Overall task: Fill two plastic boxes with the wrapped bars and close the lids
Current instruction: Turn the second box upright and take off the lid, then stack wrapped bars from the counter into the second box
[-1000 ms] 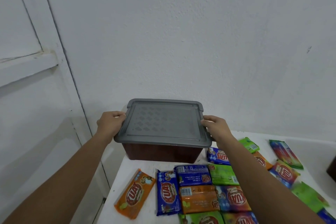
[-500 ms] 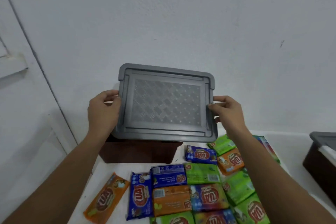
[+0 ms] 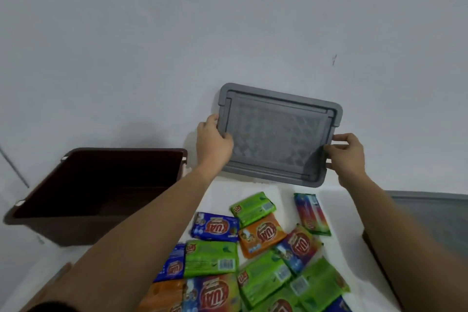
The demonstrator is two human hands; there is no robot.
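- The grey lid (image 3: 278, 134) is held up in front of the wall, above the far edge of the table (image 3: 339, 215), with its patterned face tilted toward the camera.
- It looks like a light, stiff plastic panel. The raised rim at the short ends is probably the surest hold.
- The left hand (image 3: 212, 139) grips the left end with its thumb on the face. The right hand (image 3: 348, 152) pinches the right end.
- The brown box (image 3: 63, 230) stands open to the left.
- Wrapped bars (image 3: 215, 227) lie scattered on the table below.
- A second box (image 3: 430, 210), grey-topped, shows partly at the right.
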